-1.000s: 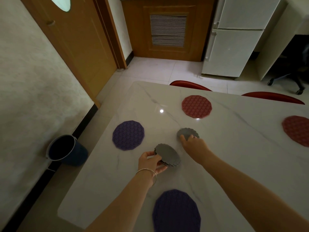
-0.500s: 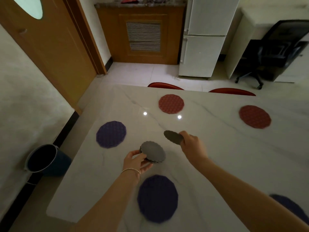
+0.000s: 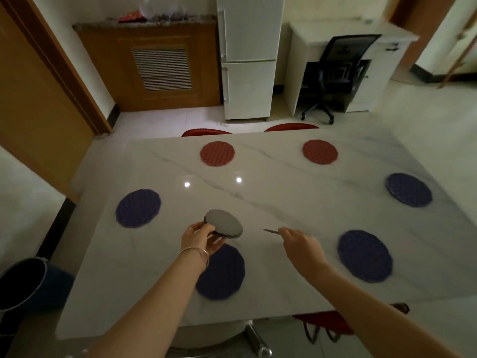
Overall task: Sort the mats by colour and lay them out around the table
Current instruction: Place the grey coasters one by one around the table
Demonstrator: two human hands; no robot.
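Note:
My left hand [image 3: 200,239] holds a small stack of grey scalloped mats [image 3: 224,223] above the white marble table [image 3: 284,202]. A single grey mat [image 3: 271,231] is pinched edge-on in my right hand [image 3: 300,244], just right of the stack. Several purple mats lie flat: one at the left [image 3: 138,208], one near the front under my left wrist [image 3: 224,273], one at the front right [image 3: 365,255], one at the far right [image 3: 409,189]. Two red mats [image 3: 217,153] [image 3: 320,151] lie along the far edge.
Two red chair backs [image 3: 206,132] [image 3: 291,127] stand behind the table, and a red stool [image 3: 325,324] sits under its near edge. A dark bucket [image 3: 23,282] is on the floor at the left. Beyond are a white fridge [image 3: 249,60] and a black office chair [image 3: 335,73].
My right hand lifted one grey mat off the table and carried it right, turning it edge-on. The view rose and swung right, revealing more mats.

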